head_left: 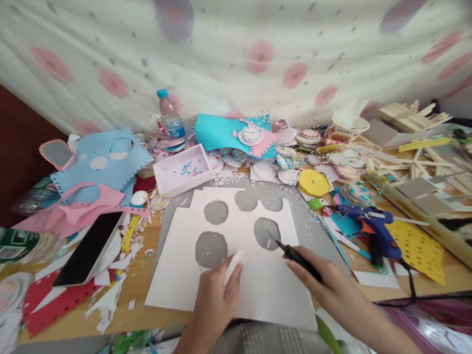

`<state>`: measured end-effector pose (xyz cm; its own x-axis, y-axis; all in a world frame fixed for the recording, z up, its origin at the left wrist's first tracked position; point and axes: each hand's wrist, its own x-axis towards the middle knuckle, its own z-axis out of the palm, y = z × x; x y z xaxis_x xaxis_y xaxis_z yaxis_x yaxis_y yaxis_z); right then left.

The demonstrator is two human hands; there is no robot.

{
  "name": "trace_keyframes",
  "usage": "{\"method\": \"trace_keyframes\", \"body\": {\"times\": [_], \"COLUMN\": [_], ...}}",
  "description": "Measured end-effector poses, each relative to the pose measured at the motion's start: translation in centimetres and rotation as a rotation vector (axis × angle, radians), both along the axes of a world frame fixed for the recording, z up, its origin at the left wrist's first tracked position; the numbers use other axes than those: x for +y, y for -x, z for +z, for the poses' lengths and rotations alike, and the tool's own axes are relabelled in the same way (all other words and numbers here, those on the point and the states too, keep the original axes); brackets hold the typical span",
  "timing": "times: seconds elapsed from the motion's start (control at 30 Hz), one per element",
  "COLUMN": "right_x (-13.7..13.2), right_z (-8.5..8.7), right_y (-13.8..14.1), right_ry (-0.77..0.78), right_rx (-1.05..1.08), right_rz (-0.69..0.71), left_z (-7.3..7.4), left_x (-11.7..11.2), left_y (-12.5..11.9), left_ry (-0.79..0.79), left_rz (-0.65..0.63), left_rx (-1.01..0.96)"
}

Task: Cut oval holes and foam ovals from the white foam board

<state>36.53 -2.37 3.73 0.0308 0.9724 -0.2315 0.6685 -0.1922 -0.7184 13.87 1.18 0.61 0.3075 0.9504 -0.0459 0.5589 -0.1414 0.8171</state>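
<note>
Near the front edge of the worktop [147, 275], a white sheet [265, 285] with several round holes cut through it lies flat on a grey cutting mat [313, 231], which shows through the holes. The left hand [217, 290] rests on the sheet just below the lowest left hole, its fingers closed around a small white piece [235, 263] that stands up from the paper. The right hand [324, 280] grips a slim black pen-shaped tool [297, 255], its tip touching the sheet at the lower right rim of the right-hand hole; whether it is a blade or a pen cannot be told. Just right of the mat lies a blue glue gun [372, 223] beside a yellow dotted sheet [420, 250]. Toward the left edge a dark phone [90, 248] lies face up among pink and red scraps. Further back are a white tray [184, 169], a yellow disc [313, 183], a light blue foam sheet [99, 157] and, by the back edge, a water bottle [170, 115].
</note>
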Motion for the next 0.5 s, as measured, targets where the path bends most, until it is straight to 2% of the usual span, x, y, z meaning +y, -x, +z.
{"method": "trace_keyframes", "body": {"times": [0.13, 0.23, 0.3, 0.4, 0.5], "right_x": [0.2, 0.7, 0.9, 1.0, 0.8], "right_z": [-0.1, -0.3, -0.3, -0.3, -0.5], "right_y": [0.8, 3.0, 4.6, 6.2, 6.7], "right_ry": [0.077, 0.179, 0.229, 0.289, 0.280], "right_rx": [0.266, 0.521, 0.689, 0.899, 0.975], "right_rz": [-0.107, -0.135, -0.123, -0.116, -0.135], "left_z": [0.9, 1.7, 2.1, 2.5, 2.2], "left_x": [0.3, -0.3, -0.7, -1.1, -1.3], "left_y": [0.7, 0.9, 1.0, 1.1, 1.4], "left_ry": [0.369, 0.564, 0.658, 0.697, 0.561], "left_rz": [0.176, 0.279, 0.299, 0.212, 0.150], "left_rx": [-0.274, -0.482, -0.577, -0.627, -0.577]}}
